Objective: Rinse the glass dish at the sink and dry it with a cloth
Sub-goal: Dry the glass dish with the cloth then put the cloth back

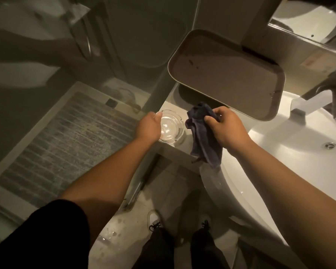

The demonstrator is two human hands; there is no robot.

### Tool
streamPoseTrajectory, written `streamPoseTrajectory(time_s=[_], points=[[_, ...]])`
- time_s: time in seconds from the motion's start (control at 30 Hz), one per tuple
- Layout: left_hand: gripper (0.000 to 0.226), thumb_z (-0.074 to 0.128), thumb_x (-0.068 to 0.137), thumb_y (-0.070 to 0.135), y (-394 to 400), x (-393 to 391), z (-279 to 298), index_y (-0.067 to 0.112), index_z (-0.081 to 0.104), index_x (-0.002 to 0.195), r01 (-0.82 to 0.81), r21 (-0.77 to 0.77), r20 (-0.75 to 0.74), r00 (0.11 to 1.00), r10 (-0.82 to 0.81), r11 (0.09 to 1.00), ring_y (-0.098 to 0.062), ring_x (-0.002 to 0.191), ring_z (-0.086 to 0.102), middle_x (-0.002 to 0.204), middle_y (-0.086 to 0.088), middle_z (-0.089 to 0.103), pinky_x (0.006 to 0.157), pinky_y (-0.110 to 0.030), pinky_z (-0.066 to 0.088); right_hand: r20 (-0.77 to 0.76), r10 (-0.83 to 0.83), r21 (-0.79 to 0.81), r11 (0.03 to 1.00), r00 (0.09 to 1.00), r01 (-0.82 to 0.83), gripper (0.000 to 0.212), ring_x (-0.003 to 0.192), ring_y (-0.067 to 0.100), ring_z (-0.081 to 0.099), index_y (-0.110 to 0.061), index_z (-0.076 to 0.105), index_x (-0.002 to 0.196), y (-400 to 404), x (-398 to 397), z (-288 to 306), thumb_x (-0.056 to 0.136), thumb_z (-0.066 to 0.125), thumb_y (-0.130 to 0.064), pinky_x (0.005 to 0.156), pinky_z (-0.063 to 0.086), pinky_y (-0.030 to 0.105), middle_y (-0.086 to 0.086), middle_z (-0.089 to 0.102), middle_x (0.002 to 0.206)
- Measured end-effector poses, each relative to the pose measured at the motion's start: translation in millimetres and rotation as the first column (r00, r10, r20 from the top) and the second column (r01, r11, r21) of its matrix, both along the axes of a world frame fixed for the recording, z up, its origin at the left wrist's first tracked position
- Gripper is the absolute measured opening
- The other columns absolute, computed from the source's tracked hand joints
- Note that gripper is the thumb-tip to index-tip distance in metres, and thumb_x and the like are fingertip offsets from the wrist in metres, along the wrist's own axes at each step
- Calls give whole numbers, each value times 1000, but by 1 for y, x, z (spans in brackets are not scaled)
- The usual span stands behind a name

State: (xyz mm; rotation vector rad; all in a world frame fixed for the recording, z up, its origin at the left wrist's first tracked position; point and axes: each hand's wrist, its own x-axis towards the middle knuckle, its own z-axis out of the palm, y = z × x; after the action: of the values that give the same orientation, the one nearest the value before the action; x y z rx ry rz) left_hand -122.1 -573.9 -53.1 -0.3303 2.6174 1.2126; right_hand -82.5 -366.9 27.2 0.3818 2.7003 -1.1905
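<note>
A clear round glass dish [172,126] rests on the grey counter ledge [177,150] left of the sink. My left hand [148,127] grips the dish by its left rim, fingers partly hidden behind the glass. My right hand [226,129] hovers just right of the dish, closed on a dark blue cloth [204,140] that hangs down over the counter edge. The cloth and the dish are close together but apart.
A brown tray [227,74] lies at the back of the counter. The white sink basin [299,152] with its drain [330,145] and chrome tap [308,101] is at the right. A shower floor with a grated mat [66,144] lies lower left. My shoes [155,220] stand on wet tiles.
</note>
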Motion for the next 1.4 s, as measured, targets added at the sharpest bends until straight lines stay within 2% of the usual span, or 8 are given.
streamPoseTrajectory(time_s=[0.27,0.53,0.73,0.9,1.13,1.23,1.3,1.4], points=[[38,34,101,42,7,-24,-11,10,54,105,63,-134,-35,997,-68,989,-35,87,65,100,-16,67,78,-43,51,5,9,49,999,1000,-10,14,88,18,60,-25,54,105,-1,-12,-8,95,55,-35,77,52,34,0,61,99],[42,34,102,39,14,-31,-14,7,60,113,125,-393,-122,975,-187,911,-35,92,59,111,-17,60,67,-35,37,6,23,50,998,1000,-23,11,83,15,60,-27,56,99,5,-15,-11,94,57,-36,75,54,35,-7,59,88],[45,33,103,39,15,-29,-12,7,60,117,147,-495,-113,966,-231,857,-36,87,60,117,-16,53,63,-36,37,27,44,-25,999,999,-43,10,83,13,61,-27,58,99,7,-14,-7,93,58,-36,73,54,31,-9,60,87],[42,33,103,37,18,-30,-10,8,61,116,158,-552,-109,960,-258,819,-35,83,62,115,-14,52,61,-35,38,27,29,-118,993,999,-25,10,85,16,64,-26,63,97,10,-10,-3,93,60,-35,76,57,36,-5,65,91],[38,38,103,34,22,-38,-9,8,62,117,212,-625,-100,933,-346,751,-35,94,60,113,-17,57,63,-36,37,7,5,-210,978,1000,-3,3,86,18,67,-30,65,91,14,-2,0,90,64,-33,74,57,34,-3,69,91],[37,40,101,33,22,-37,1,7,61,119,205,-615,-129,926,-354,761,-34,102,57,116,-17,55,68,-39,43,-21,1,-246,969,1000,-6,2,84,17,68,-30,67,90,16,3,4,89,66,-31,78,59,39,-3,71,89],[34,43,99,31,24,-31,17,9,61,118,182,-547,-227,907,-354,817,-34,108,52,119,-17,55,78,-42,46,-57,-4,-269,963,998,-11,3,84,18,69,-30,68,91,18,8,9,88,67,-30,79,58,41,-2,72,89],[33,45,96,34,33,-19,55,16,64,117,186,-213,-430,864,-263,959,-28,107,53,116,-11,58,88,-38,45,-107,28,-241,969,994,-53,8,84,12,69,-30,69,97,20,16,19,89,66,-30,79,57,36,-6,72,92]])
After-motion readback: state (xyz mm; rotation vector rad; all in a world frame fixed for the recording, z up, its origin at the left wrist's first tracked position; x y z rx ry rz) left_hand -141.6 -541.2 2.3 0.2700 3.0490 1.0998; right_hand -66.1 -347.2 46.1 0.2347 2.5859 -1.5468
